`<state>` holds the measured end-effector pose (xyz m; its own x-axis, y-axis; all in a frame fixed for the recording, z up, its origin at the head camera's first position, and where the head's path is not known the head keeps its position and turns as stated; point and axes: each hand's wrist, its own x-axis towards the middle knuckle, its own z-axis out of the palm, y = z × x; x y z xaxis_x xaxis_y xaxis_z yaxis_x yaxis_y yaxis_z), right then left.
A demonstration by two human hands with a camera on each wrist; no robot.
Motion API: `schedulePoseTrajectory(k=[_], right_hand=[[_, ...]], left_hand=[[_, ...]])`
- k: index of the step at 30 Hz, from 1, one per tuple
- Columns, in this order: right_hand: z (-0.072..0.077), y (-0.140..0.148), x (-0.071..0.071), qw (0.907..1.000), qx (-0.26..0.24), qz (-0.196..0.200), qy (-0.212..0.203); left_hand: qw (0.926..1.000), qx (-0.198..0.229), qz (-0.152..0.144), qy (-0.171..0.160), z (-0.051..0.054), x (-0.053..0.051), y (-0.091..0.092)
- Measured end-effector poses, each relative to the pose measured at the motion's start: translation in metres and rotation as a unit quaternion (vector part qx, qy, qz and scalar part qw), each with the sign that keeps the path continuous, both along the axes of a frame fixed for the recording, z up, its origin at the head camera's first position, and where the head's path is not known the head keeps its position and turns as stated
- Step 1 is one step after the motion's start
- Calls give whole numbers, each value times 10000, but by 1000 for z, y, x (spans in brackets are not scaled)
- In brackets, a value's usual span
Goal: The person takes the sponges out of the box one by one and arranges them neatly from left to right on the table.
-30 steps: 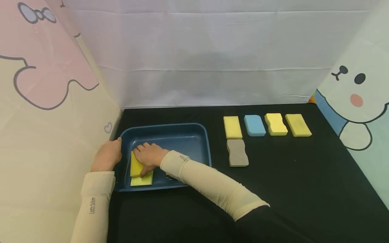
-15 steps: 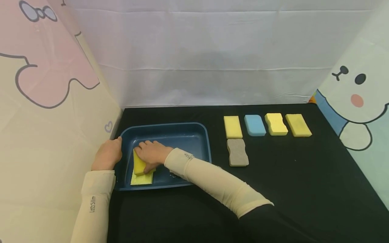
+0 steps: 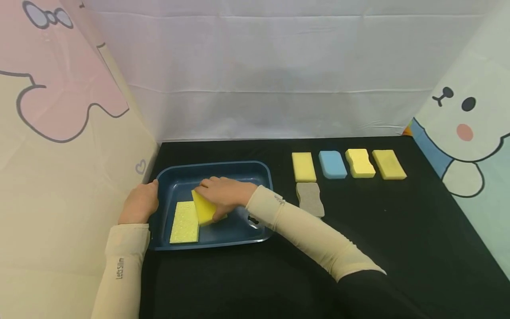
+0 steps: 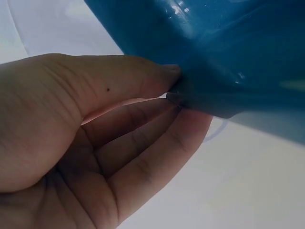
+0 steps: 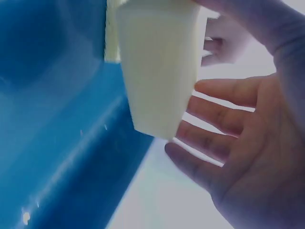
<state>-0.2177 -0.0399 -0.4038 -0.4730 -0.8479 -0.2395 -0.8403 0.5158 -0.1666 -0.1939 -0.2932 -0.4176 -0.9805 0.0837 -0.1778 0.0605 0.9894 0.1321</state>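
My left hand (image 3: 139, 204) pinches the left rim of a dark blue tray (image 3: 223, 240); in the left wrist view the thumb (image 4: 143, 76) lies on one side of the rim and the fingertips on the other. Over the tray's middle, my right hand (image 3: 227, 192) holds a thick yellow sponge (image 3: 205, 210), which is tilted. Thumb and fingers are on this sponge (image 5: 157, 71) in the right wrist view. A flat, speckled yellow sponge (image 3: 184, 223) lies on the tray floor, left of the held one. Whether the held sponge touches the tray I cannot tell.
Right of the tray on the black table stand a yellow sponge (image 3: 304, 167), a blue sponge (image 3: 332, 164), a wavy-edged yellow sponge (image 3: 360, 163) and another yellow one (image 3: 389, 164) in a row. A grey-topped sponge (image 3: 310, 199) lies nearer. White cloth (image 3: 279, 75) hangs behind.
My right hand has carried the thick yellow sponge to the right, off the flat sponge, which now shows in full. The left hand stays at the tray's rim.
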Motion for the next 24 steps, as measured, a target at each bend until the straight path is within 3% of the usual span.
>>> schedulePoseTrajectory(k=[14, 24], right_hand=[[19, 99, 10, 9978, -455, -221, 433], [22, 166, 16, 9949, -711, -652, 303]], left_hand=[[10000, 0, -38, 14, 0, -2, 0], [10000, -51, 31, -53, 0, 0, 2]])
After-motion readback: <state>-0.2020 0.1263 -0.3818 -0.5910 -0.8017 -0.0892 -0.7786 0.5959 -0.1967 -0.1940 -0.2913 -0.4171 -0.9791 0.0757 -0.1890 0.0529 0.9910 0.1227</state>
